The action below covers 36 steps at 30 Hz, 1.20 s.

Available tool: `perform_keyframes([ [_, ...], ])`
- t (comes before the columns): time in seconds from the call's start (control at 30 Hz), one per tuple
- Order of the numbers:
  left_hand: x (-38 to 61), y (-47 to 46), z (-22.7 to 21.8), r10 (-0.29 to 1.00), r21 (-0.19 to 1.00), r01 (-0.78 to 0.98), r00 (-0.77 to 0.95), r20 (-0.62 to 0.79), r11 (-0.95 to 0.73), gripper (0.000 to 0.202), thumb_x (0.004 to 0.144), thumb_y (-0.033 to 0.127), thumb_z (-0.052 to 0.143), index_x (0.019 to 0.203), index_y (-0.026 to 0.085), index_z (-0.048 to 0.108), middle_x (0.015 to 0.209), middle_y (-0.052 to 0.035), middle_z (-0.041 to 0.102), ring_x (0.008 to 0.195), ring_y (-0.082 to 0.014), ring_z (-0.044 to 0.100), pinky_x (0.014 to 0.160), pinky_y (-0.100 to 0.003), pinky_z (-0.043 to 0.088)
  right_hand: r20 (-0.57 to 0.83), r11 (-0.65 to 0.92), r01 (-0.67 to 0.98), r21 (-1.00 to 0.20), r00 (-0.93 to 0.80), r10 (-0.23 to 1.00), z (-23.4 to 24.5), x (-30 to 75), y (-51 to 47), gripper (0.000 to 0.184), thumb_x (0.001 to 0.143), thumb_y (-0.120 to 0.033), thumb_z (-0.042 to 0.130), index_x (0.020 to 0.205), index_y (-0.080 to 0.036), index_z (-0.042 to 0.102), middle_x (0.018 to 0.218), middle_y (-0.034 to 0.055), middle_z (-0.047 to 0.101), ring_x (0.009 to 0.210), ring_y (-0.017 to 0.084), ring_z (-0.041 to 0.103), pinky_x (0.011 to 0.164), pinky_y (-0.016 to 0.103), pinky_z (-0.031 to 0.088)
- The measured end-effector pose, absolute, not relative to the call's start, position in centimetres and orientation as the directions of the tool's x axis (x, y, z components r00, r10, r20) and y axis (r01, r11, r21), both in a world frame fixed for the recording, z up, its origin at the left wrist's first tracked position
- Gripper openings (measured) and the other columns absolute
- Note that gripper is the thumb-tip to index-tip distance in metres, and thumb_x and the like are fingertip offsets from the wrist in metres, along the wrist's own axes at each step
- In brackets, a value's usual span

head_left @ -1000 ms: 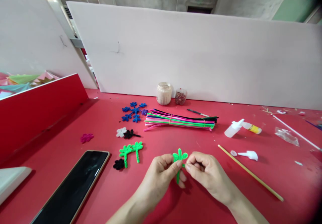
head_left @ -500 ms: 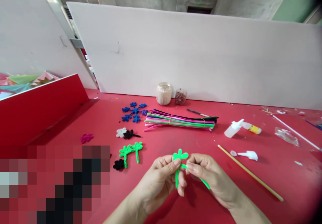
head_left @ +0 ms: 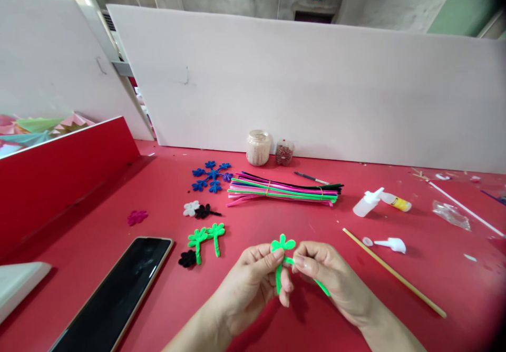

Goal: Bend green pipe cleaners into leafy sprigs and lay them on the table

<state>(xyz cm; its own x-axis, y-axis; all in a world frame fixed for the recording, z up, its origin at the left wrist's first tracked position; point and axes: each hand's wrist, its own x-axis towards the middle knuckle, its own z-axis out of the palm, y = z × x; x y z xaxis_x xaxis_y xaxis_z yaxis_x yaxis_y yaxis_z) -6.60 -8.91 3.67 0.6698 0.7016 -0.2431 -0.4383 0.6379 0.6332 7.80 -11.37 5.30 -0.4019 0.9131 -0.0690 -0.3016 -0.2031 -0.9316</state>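
Observation:
Both my hands pinch a green pipe-cleaner leaf (head_left: 282,245) just above the red table (head_left: 395,315). My left hand (head_left: 255,278) is closed on the stem below the looped top, thumb and forefinger together. My right hand (head_left: 324,275) is closed on a loose green end that runs down past its fingers. Two finished green leaves (head_left: 206,237) lie to the left, beside a small black flower (head_left: 187,258).
A bundle of coloured pipe cleaners (head_left: 282,190) lies behind my hands. Blue (head_left: 211,176), white (head_left: 191,208), black and pink (head_left: 136,217) flowers lie left of it. A phone (head_left: 114,296) lies at near left. A glue bottle (head_left: 380,200), a cap (head_left: 391,244), a wooden stick (head_left: 395,273) and two jars (head_left: 258,147) are also there.
My right hand has pulled a loose green end out to the right and down from the stem. The leaf and my left hand have stayed in place.

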Motion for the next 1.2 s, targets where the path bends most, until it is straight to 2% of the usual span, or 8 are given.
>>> perform_keyframes([
  [0.17,-6.6,-9.0,3.6,0.721,0.682,-0.428,0.660,-0.212,0.593,0.019,0.082,0.019,0.045,0.083,0.009,0.061,0.049,-0.0035,0.062,0.037,-0.0085,0.053,0.041,-0.018,0.041,-0.063,-0.192,-0.286,-0.939,-0.406,0.911,5.2,7.9,-11.4,0.018,0.082,-0.027,0.047,0.068,-0.016,0.046,0.065,0.0033,0.061,0.056,0.015,0.058,0.065,0.033,0.042],
  [0.33,-6.7,-8.9,3.8,0.750,0.731,-0.425,0.637,-0.178,0.534,0.019,0.082,0.017,0.044,0.077,0.009,0.060,0.049,-0.0042,0.062,0.040,-0.0089,0.053,0.044,-0.019,0.041,-0.095,-0.174,-0.193,-0.966,-0.358,0.929,5.2,8.2,-11.3,0.021,0.081,-0.031,0.048,0.067,-0.016,0.048,0.062,0.0018,0.059,0.058,0.014,0.055,0.065,0.031,0.040],
  [0.43,-6.7,-8.8,3.9,0.763,0.673,-0.472,0.608,-0.219,0.569,0.022,0.083,0.020,0.042,0.069,0.011,0.057,0.050,-0.0027,0.061,0.038,-0.0076,0.051,0.043,-0.018,0.037,-0.079,-0.140,-0.171,-0.975,-0.320,0.944,5.3,8.3,-11.4,0.023,0.081,-0.033,0.048,0.067,-0.015,0.051,0.059,-0.0014,0.052,0.053,0.010,0.044,0.058,0.024,0.035],
  [0.57,-6.8,-8.6,4.0,0.814,0.624,-0.561,0.534,-0.228,0.544,0.023,0.084,0.021,0.042,0.067,0.012,0.056,0.056,-0.0023,0.063,0.040,-0.0059,0.050,0.049,-0.019,0.038,-0.085,-0.128,-0.159,-0.979,-0.253,0.964,5.2,8.3,-11.5,0.021,0.081,-0.033,0.050,0.074,-0.014,0.055,0.054,-0.0060,0.033,0.049,0.008,0.024,0.046,0.020,0.022],
  [0.73,-6.8,-8.5,4.1,0.840,0.633,-0.581,0.492,-0.228,0.512,0.024,0.083,0.019,0.042,0.065,0.011,0.056,0.056,-0.0036,0.063,0.043,-0.0062,0.050,0.050,-0.018,0.038,-0.065,-0.116,-0.185,-0.976,-0.258,0.964,5.2,8.1,-11.5,0.016,0.082,-0.029,0.050,0.075,-0.015,0.055,0.054,-0.0068,0.030,0.049,0.007,0.020,0.046,0.020,0.022],
  [0.93,-6.8,-8.6,3.9,0.844,0.725,-0.494,0.486,-0.227,0.480,0.021,0.082,0.022,0.045,0.066,0.013,0.055,0.054,-0.0015,0.062,0.037,-0.0058,0.048,0.043,-0.017,0.035,-0.074,-0.094,-0.085,-0.992,-0.220,0.973,5.0,8.3,-11.5,0.018,0.081,-0.029,0.050,0.069,-0.015,0.053,0.055,-0.0054,0.036,0.050,0.008,0.025,0.048,0.020,0.024],
  [1.1,-6.6,-9.0,4.4,0.884,0.916,-0.250,0.429,-0.185,0.313,0.020,0.077,0.025,0.052,0.064,0.011,0.058,0.051,-0.0007,0.057,0.042,-0.0080,0.049,0.045,-0.020,0.038,-0.094,-0.094,0.014,-0.996,-0.278,0.956,4.9,8.4,-11.4,0.020,0.079,-0.030,0.049,0.071,-0.014,0.057,0.061,0.0003,0.051,0.056,0.011,0.041,0.055,0.024,0.033],
  [1.2,-6.5,-9.1,4.6,0.896,0.957,-0.147,0.411,-0.170,0.249,0.020,0.076,0.026,0.053,0.066,0.010,0.059,0.051,0.0001,0.055,0.043,-0.0085,0.048,0.045,-0.021,0.039,-0.077,-0.076,0.017,-0.997,-0.319,0.945,4.9,8.3,-11.4,0.022,0.079,-0.032,0.047,0.075,-0.014,0.058,0.062,0.0022,0.056,0.058,0.013,0.048,0.057,0.026,0.037],
])
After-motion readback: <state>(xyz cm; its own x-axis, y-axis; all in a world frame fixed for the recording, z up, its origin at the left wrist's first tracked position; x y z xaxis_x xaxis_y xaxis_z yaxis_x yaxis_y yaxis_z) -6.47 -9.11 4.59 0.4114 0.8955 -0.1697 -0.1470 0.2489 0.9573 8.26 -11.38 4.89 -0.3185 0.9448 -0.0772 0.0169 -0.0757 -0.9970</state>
